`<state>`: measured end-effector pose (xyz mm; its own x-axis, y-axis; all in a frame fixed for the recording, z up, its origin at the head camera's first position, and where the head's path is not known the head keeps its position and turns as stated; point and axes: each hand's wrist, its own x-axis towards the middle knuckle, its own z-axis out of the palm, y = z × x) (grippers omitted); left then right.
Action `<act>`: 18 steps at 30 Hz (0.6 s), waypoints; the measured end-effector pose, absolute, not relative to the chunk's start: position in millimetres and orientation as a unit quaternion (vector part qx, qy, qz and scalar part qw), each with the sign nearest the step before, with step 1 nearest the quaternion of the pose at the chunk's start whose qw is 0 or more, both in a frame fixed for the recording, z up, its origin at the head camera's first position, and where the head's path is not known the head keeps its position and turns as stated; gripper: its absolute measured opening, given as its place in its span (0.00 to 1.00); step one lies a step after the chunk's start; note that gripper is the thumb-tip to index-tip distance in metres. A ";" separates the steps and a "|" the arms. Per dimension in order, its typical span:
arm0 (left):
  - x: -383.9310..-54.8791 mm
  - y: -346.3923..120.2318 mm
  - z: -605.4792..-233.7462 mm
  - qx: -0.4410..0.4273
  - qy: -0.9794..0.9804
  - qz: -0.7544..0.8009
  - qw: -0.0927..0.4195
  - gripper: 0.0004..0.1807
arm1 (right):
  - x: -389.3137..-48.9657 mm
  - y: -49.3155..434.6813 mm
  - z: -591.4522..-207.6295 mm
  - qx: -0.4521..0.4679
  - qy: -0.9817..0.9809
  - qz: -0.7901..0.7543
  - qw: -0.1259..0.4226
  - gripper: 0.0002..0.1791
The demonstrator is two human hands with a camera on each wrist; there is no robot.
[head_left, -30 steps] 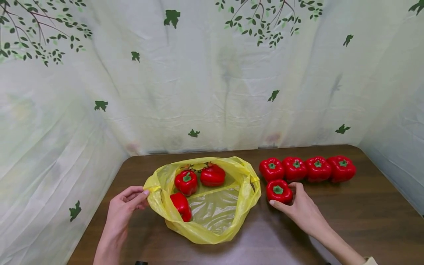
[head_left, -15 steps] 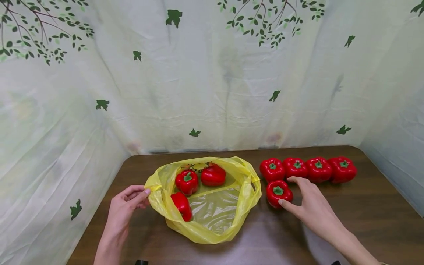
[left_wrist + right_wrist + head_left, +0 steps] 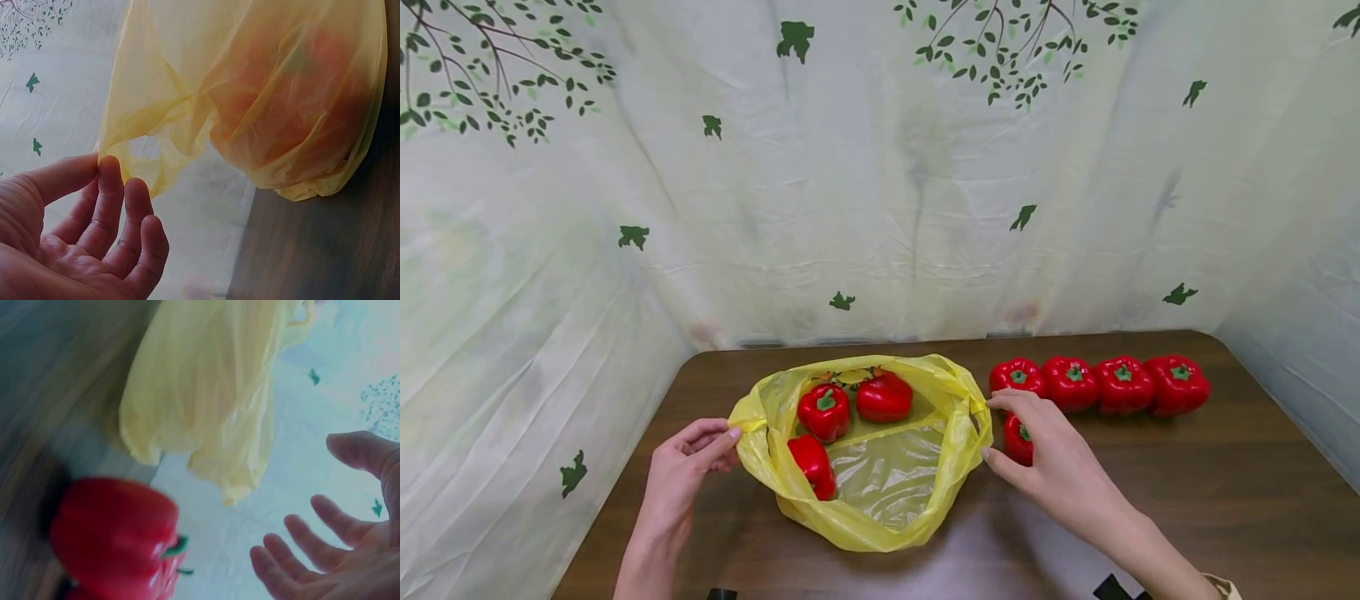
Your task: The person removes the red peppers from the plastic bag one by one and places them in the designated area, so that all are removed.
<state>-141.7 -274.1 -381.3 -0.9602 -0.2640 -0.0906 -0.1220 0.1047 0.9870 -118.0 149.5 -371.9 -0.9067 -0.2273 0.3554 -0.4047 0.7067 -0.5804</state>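
Note:
A yellow plastic bag (image 3: 880,529) stands with its mouth wide on the table, three red bell peppers (image 3: 826,411) visible inside. Between thumb and index finger, my left hand (image 3: 681,475) pinches the bag's left handle; the left wrist view shows that hand (image 3: 94,231) at the handle loop. My right hand (image 3: 1060,467) is at the bag's right rim with thumb and fingers spread apart. In the right wrist view the hand (image 3: 337,531) holds nothing, and a red bell pepper (image 3: 115,534) sits beside the bag. From the head, that pepper (image 3: 1018,440) is partly hidden behind the right hand.
A row of several red bell peppers (image 3: 1123,385) lines the back right of the brown wooden table (image 3: 1247,483). Behind the table hangs a pale curtain (image 3: 850,208) with a leaf print. A small black object (image 3: 1112,587) shows at the front edge.
My right hand has let go of the front bell pepper and moved left over it to the bag's right rim. The left hand keeps its pinch on the bag.

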 end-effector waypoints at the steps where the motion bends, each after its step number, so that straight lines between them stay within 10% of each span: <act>1: -141.9 -274.0 -381.9 0.130 -0.740 -0.658 0.054 0.13 | -118.5 145.7 -372.0 0.180 -0.912 0.345 0.132 0.29; 18: -141.8 -272.4 -382.6 0.125 -0.738 -0.661 0.058 0.14 | -130.1 86.8 -372.6 0.228 -0.877 0.411 0.099 0.27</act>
